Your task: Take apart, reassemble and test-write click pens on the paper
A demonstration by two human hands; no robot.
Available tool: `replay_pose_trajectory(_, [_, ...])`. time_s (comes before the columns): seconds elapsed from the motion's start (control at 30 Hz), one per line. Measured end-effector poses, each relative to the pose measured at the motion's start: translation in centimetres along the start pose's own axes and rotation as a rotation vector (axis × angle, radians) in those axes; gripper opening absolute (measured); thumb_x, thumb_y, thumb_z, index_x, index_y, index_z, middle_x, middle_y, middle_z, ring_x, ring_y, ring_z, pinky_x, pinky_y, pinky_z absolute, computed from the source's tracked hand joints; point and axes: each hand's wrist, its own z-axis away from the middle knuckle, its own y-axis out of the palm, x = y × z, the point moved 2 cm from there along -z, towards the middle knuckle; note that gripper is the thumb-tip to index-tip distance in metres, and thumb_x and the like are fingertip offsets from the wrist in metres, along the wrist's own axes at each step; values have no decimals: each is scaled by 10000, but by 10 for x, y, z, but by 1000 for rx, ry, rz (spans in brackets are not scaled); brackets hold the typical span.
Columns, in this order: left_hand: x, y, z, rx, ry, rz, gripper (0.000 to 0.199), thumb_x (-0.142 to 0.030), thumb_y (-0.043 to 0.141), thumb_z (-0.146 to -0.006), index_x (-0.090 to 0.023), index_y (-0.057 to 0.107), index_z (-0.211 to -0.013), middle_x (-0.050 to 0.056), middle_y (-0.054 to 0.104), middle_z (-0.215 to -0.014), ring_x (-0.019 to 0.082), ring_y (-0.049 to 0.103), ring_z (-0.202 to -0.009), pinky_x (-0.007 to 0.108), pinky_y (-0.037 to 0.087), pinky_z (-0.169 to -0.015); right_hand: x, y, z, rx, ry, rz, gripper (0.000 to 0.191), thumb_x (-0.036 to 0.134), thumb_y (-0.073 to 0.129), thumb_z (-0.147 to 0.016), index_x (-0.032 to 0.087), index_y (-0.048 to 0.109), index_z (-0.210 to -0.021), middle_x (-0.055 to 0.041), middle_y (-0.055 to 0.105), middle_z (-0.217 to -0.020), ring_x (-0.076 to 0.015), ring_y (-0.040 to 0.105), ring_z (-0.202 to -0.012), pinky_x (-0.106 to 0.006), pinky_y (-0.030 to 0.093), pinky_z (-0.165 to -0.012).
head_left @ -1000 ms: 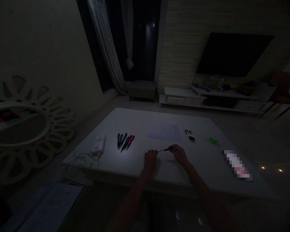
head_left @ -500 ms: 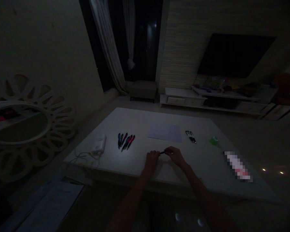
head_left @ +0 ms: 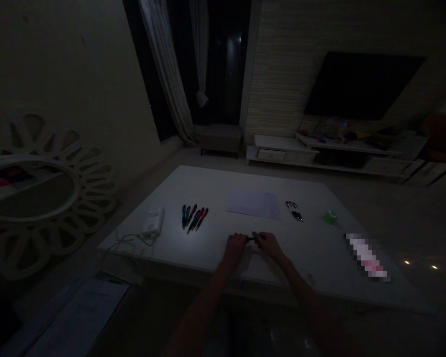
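Between my two hands is a dark pen (head_left: pixel 250 239), held roughly level above the near part of the white table (head_left: pixel 208 248). My left hand (head_left: pixel 235 248) is closed on its left end. The fingers of my right hand (head_left: pixel 266 243) pinch its right end. Most of the pen is hidden by the fingers, and the dim light blurs its details. Several coloured pens (head_left: pixel 194 218) lie in a row to the left of my hands. A few black-and-white pens (head_left: pixel 294 210) lie to the right, past a sheet of paper (head_left: pixel 253 202).
A white box-shaped device (head_left: pixel 153 221) with cables sits at the table's left edge. Toward the right lie a green item (head_left: pixel 330 216) and a blurred-out flat object (head_left: pixel 367 258). Beyond the table stand a grey ottoman (head_left: pixel 220 137) and a low TV cabinet (head_left: pixel 286 155).
My right hand has drawn slightly nearer and its fingers have curled more around the pen's end. Less of the pen shows between my hands. The things on the table have stayed put.
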Motion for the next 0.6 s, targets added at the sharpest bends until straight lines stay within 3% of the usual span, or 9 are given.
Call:
replay_pose_trajectory(0.1, [0,-2,0,-8,-17,13,131,-174,488,-893,-197,558,-1002,27,624,-928,177,537,-890,326,354,-775,-4,0,1,10,-47,-98,464,610,502,-738,161,619,-725,-37,630,-616,-155,566,-563,-247,415,-552])
replay_pose_trajectory(0.23, [-1,-3,0,1,9,16,130,-171,484,-895,-193,558,-999,27,623,-931,178,537,-896,328,354,-782,-6,-2,1,10,-16,-15,516,623,414,-788,175,538,-566,-8,520,-488,-135,489,-497,-244,365,-506])
replay_pose_trajectory(0.37, [-1,-4,1,6,4,3,103,-189,491,-894,-193,562,-968,29,617,-919,179,536,-889,329,355,-785,-2,-4,1,47,-61,-59,441,589,449,-776,177,553,-659,2,548,-552,-131,491,-526,-240,370,-522])
replay_pose_trajectory(0.5, [-4,-4,2,22,93,-22,84,-206,496,-894,-198,558,-950,25,604,-904,173,530,-875,328,358,-800,-1,-7,3,31,-15,11,477,594,409,-793,186,499,-562,10,489,-482,-133,473,-505,-244,347,-508])
replay_pose_trajectory(0.6, [-3,-3,2,9,80,-49,88,-210,487,-899,-194,556,-951,32,598,-901,175,528,-879,329,360,-792,-1,-9,6,66,-23,-33,456,586,417,-794,174,557,-660,-4,555,-553,-141,508,-536,-245,375,-527])
